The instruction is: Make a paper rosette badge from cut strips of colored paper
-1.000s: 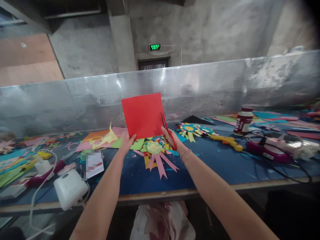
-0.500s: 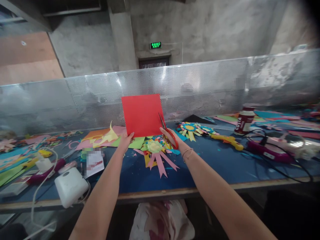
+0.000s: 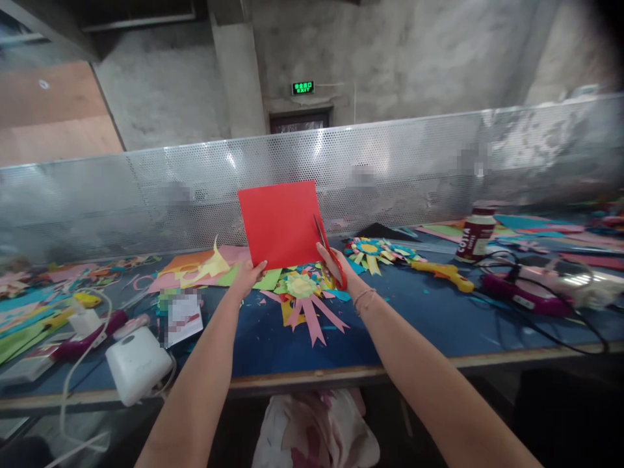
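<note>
My left hand (image 3: 249, 275) pinches the lower left corner of a red paper sheet (image 3: 279, 223) and holds it upright over the table. My right hand (image 3: 336, 264) grips red-handled scissors (image 3: 329, 251). Their blades point up along the sheet's right edge, near its lower right corner. Below the sheet lies a paper rosette (image 3: 302, 291) with a yellow-green centre and pink ribbon tails.
The blue table (image 3: 429, 318) holds coloured paper scraps, a second rosette (image 3: 374, 251), a yellow glue gun (image 3: 444, 274), a pink glue gun (image 3: 517, 294) with cables, a brown bottle (image 3: 476, 234) and a white device (image 3: 138, 364). A perforated metal screen (image 3: 146, 195) runs behind.
The scissor blades have shifted slightly along the sheet's right edge. The sheet and both hands stay in nearly the same place.
</note>
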Available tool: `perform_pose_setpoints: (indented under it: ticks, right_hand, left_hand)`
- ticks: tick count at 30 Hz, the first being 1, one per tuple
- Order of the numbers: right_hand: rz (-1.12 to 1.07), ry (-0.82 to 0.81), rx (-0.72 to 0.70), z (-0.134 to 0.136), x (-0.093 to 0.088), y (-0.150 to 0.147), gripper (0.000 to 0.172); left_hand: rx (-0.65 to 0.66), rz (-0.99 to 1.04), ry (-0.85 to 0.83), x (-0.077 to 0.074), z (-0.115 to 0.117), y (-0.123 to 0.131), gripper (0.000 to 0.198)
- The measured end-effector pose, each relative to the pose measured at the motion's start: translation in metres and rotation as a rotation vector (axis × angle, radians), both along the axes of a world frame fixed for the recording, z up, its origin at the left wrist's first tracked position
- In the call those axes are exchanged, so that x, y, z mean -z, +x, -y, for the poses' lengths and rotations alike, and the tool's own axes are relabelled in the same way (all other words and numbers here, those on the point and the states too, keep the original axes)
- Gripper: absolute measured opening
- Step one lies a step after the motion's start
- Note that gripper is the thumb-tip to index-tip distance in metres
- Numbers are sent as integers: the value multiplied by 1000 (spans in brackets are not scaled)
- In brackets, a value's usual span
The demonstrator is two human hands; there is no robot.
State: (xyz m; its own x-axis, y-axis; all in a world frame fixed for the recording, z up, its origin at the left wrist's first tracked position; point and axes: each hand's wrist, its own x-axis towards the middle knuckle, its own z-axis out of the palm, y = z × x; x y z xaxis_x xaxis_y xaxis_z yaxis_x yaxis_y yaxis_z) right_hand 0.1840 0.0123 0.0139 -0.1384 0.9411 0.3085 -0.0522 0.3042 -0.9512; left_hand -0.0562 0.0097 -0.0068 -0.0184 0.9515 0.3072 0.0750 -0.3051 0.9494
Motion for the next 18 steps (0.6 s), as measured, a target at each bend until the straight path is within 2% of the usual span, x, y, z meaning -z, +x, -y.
perform_pose_setpoints:
  ticks: [9, 14, 16, 18]
  right_hand:
    - [24, 26, 65, -5, 9, -3, 45]
    - [-5, 27, 62, -5, 9, -4, 43]
    - [-25, 1, 75, -4, 7, -4, 42]
    - [-55, -14, 74, -3, 5, -3, 41]
  left_hand:
    - [21, -24, 8, -1, 4, 2, 33]
    - [-19, -90, 9, -4, 3, 4, 31]
    - [-86, -189, 16, -10, 9, 7, 30]
    - [-246, -299, 68, -18, 22, 10, 29]
